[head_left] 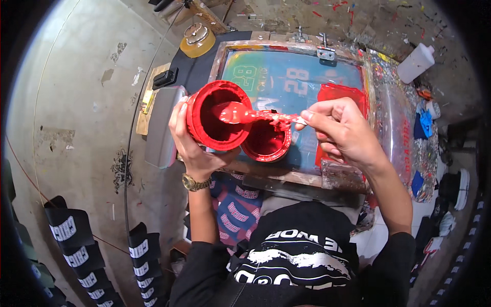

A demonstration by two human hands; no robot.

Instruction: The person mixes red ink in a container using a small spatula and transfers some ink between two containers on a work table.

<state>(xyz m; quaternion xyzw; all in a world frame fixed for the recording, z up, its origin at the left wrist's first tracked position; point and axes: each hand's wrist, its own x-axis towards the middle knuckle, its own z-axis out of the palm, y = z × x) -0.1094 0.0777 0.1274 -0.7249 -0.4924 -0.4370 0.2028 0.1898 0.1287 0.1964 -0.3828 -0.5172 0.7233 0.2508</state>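
Your left hand (pixel 192 146) is wrapped around a red paint tub (pixel 215 115), tilted so its mouth faces you, held just above the near-left part of the printing screen (pixel 286 84). Inside is wet red ink. Your right hand (pixel 340 128) pinches the handle of an ink-coated spatula (pixel 255 115) between thumb and fingers; its blade reaches into the tub's mouth. Both hands are clamped on their tools and sit apart, joined only by the spatula.

Just below the tub, touching it in this view, sits a second red tub (pixel 267 142), open, on the screen near the front frame edge.

The screen has a wooden frame (pixel 271 171) smeared with old ink, teal mesh with pale number shapes, and a patch of red ink (pixel 340 94) on the right side. A metal hinge clamp (pixel 326 51) holds the far edge.

A gold watch (pixel 193 182) is on your left wrist.

Around it: a white plastic bottle (pixel 417 62) at far right, an amber jar with a metal lid (pixel 197 40) at far left, a black cloth (pixel 197 71) under the frame. Bare concrete floor (pixel 82 112), stained, to your left. Black printed pieces (pixel 69 227) lie in rows at lower left. Paint splatter covers the back surface (pixel 368 20).
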